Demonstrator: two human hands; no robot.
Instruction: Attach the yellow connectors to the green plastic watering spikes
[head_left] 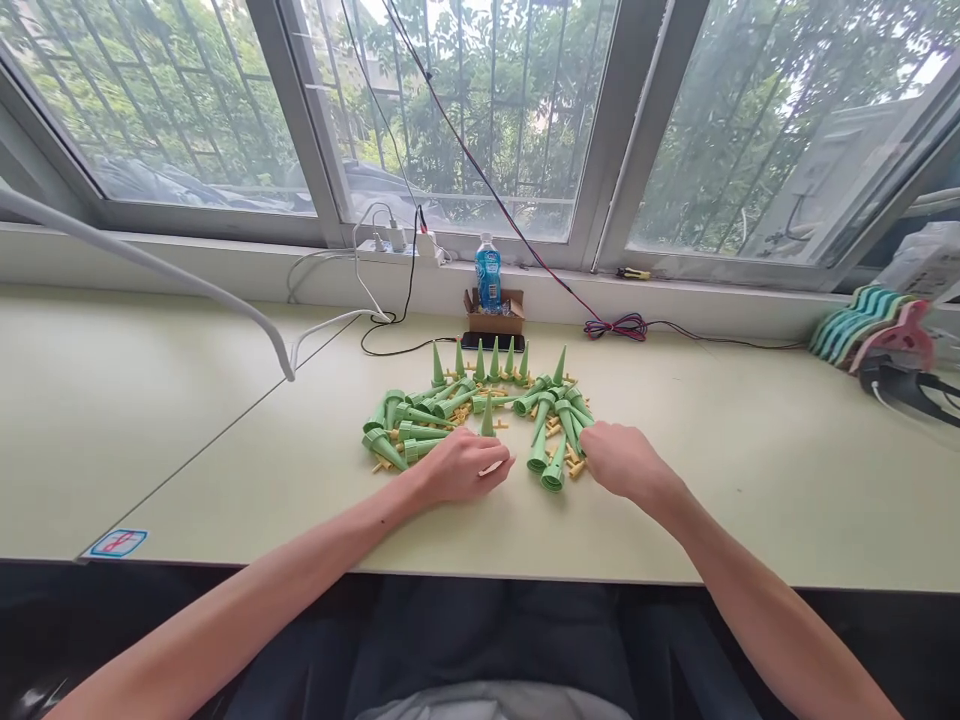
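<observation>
My left hand rests low over the table with its fingers curled inward. Just behind its knuckles a green plastic watering spike stands point up, with a yellow valve at its side; the hand hides its base, so contact is unclear. My right hand is closed at the right edge of a heap of green spikes and small yellow valves. Its fingertips are hidden, as is anything in them. Left of my left hand lies another heap of green spikes.
Several upright spikes form a row at the back. Behind them are a phone, a small cardboard box and a blue-labelled bottle. Cables lie along the sill. Coloured hangers and a black headset-like object sit far right.
</observation>
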